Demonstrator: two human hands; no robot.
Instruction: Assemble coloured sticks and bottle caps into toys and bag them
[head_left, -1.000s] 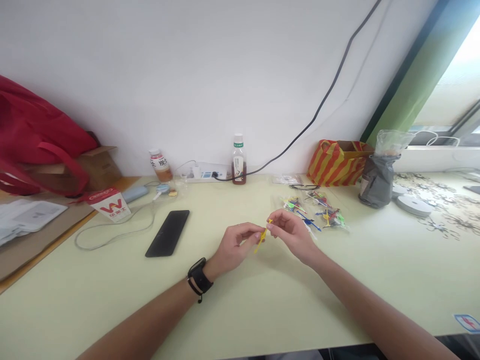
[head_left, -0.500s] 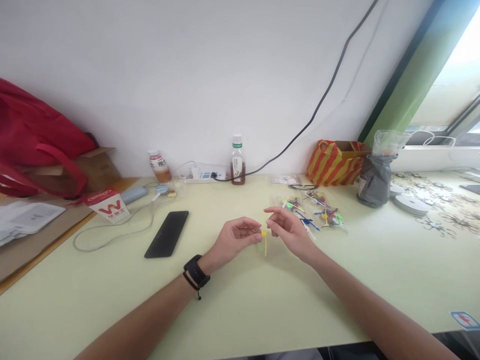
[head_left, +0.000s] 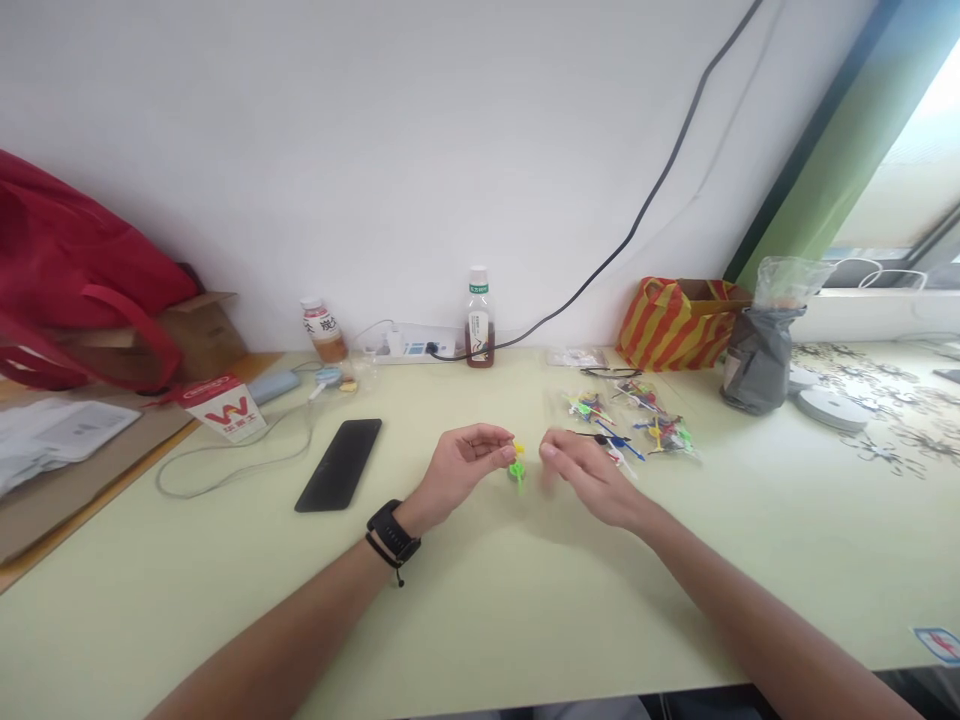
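Right of phone (head_left: 340,465), steady yellow-green pc. (head_left: 517,469) in L hand's (head_left: 465,470) fingertip pinch — R hand (head_left: 594,480) curled alongside, grip can't be told.

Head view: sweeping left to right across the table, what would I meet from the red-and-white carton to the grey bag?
Red-and-white carton → black phone → left hand → yellow-and-green plastic pieces → right hand → striped bag → grey bag.
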